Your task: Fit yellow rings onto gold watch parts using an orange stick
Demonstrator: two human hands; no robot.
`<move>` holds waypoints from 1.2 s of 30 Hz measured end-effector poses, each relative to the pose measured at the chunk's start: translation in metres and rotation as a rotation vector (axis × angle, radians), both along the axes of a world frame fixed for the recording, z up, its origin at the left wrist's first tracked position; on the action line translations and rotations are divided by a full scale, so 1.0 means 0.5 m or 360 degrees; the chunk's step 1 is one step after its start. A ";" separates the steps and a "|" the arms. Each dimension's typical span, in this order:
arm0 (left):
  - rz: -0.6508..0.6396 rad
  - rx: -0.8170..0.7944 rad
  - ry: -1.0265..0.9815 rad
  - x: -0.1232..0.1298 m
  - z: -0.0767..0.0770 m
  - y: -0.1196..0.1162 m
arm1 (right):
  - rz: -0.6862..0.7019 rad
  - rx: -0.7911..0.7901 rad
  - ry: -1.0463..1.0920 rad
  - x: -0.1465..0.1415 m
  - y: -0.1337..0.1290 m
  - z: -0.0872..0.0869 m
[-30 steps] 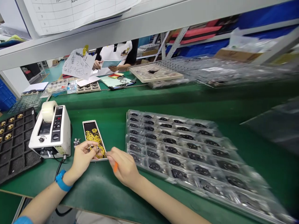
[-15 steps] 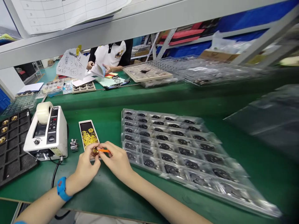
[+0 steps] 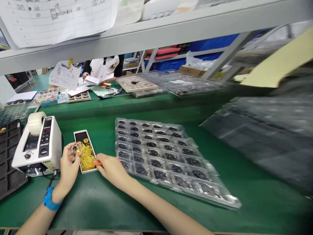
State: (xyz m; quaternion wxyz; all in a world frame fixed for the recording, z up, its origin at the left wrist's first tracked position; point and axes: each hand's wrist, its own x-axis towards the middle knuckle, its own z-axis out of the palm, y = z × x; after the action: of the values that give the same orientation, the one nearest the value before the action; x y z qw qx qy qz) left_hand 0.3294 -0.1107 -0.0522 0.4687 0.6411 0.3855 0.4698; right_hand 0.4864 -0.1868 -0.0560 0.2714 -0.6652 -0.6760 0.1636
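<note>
Hands (image 3: 67,166) (image 3: 111,168) pinched: left round part (image 3: 74,149), right orange stick (image 3: 96,164); white box (image 3: 80,136) holds yellow rings (image 3: 86,156).

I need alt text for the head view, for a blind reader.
The left hand holds a small shiny part; the right hand holds an orange stick at a box of yellow rings. A tape dispenser stands left, a tray of black parts right.

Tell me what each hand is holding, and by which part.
Left hand: a small round part, by its edge. Right hand: a slim orange tool, gripped behind its exposed end.
</note>
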 end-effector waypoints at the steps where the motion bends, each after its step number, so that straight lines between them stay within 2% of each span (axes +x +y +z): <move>1: -0.0001 -0.0012 -0.0039 0.000 0.003 0.000 | 0.0028 -0.0011 -0.0080 0.004 -0.002 0.006; 3: -0.0026 -0.0034 -0.0083 0.001 0.007 -0.001 | 0.0009 -0.0019 -0.0233 0.027 -0.001 0.030; 5: -0.0043 -0.0051 -0.0109 0.003 0.009 -0.004 | -0.0175 -0.0051 -0.0422 0.080 0.013 0.065; 7: -0.0043 -0.0060 -0.0125 0.004 0.009 -0.007 | -0.0452 -0.0096 -0.0613 0.159 0.043 0.102; 9: -0.0053 -0.0063 -0.0134 0.004 0.008 -0.008 | -0.0556 -0.0142 -0.0725 0.247 0.085 0.126; 11: -0.0090 -0.0083 -0.0135 0.004 0.006 -0.007 | -0.0539 -0.0250 -0.0819 0.324 0.133 0.131; 14: -0.0118 -0.0154 -0.0145 0.004 -0.001 -0.002 | -0.0442 -0.0439 -0.0931 0.390 0.195 0.108; 18: -0.0085 -0.0209 -0.0175 0.007 -0.011 0.006 | -0.0275 -0.0618 -0.1037 0.405 0.240 0.065; 22: -0.0094 -0.0218 -0.0159 0.007 -0.016 0.005 | -0.0202 -0.0711 -0.1150 0.400 0.255 0.047; 30: -0.0168 -0.0328 -0.0248 0.013 -0.012 -0.001 | -0.0164 -0.0819 -0.1261 0.390 0.262 0.036; 36: -0.0254 -0.0533 -0.0372 0.015 0.012 0.002 | -0.0174 -0.0813 -0.1140 0.378 0.251 0.051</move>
State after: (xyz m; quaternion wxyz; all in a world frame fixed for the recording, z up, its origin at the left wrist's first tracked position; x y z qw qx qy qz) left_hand 0.3369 -0.1096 -0.0460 0.6459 0.5239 0.3493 0.4317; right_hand 0.6754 -0.0615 -0.0306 -0.1448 -0.7605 -0.6291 0.0702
